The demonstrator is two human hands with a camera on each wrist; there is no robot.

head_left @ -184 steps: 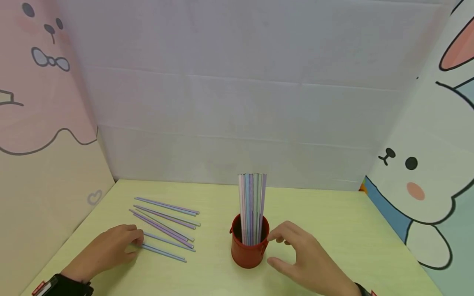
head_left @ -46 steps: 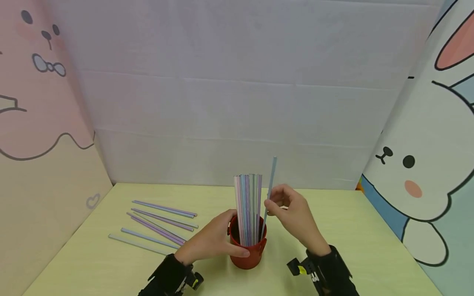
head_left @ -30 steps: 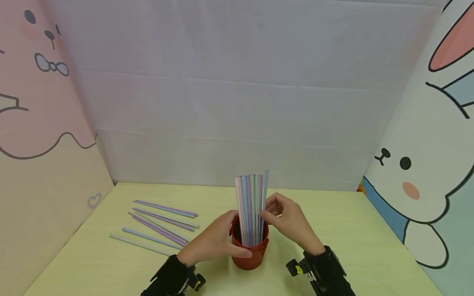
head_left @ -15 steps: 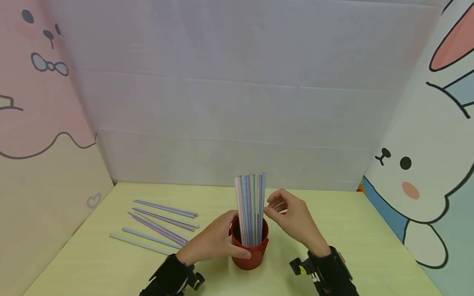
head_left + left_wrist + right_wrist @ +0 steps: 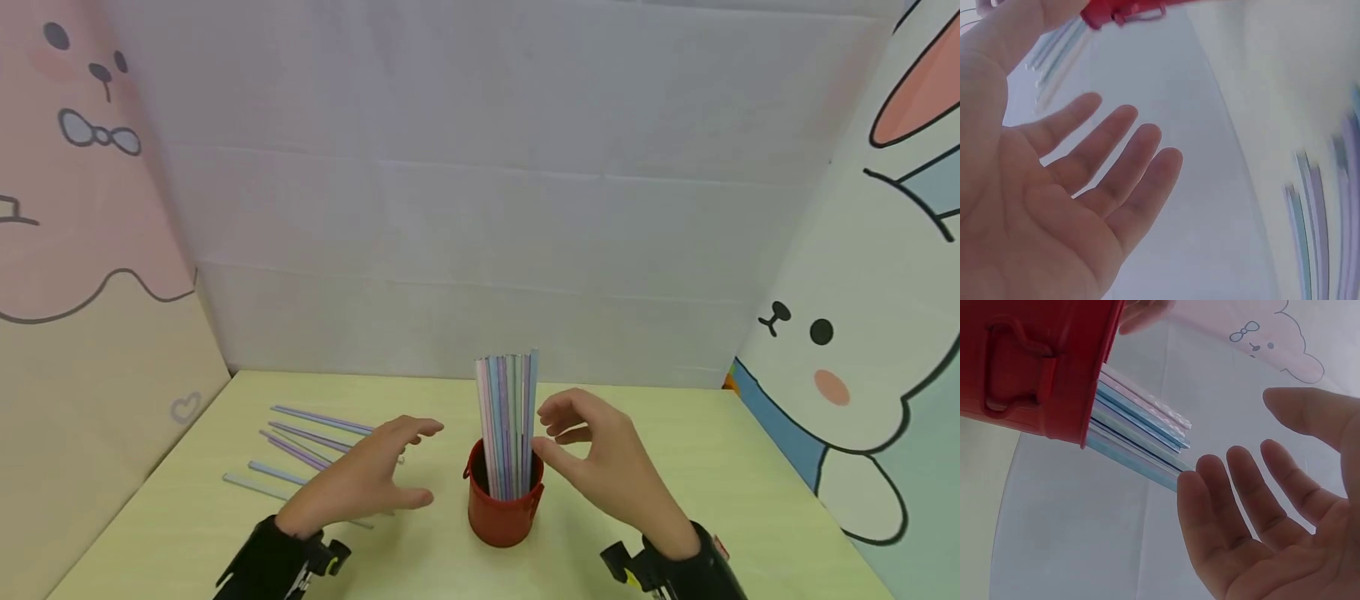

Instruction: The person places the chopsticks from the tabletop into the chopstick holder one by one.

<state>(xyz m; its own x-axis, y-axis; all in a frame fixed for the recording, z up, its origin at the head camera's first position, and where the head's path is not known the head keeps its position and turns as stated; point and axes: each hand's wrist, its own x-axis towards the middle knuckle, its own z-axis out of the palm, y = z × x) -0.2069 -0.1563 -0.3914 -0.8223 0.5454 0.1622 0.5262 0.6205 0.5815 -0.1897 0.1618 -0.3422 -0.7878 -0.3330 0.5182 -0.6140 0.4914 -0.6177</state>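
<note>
A small red bucket (image 5: 501,527) stands upright on the table, with a bundle of pastel straws (image 5: 507,425) upright inside it. My left hand (image 5: 352,483) is left of the bucket, apart from it, fingers spread and holding nothing; the left wrist view shows its bare palm (image 5: 1035,206). Beside the bucket on the right is my right hand (image 5: 603,446), fingers loosely bent, thumb close to the straws. In the right wrist view nothing lies between the fingers (image 5: 1241,512) and thumb. Loose straws (image 5: 315,417) lie on the table, partly hidden behind the left hand.
The pale yellow table (image 5: 675,492) is bounded by a white sheet (image 5: 480,208) at the back. Side panels with cartoon figures rise at left (image 5: 97,350) and right (image 5: 892,250). Dark wrist straps with small cameras sit on both wrists.
A blue straw held by my right hand was lowered into the bucket and let go. My left hand, earlier on the bucket, has released it and moved left over the loose straws.
</note>
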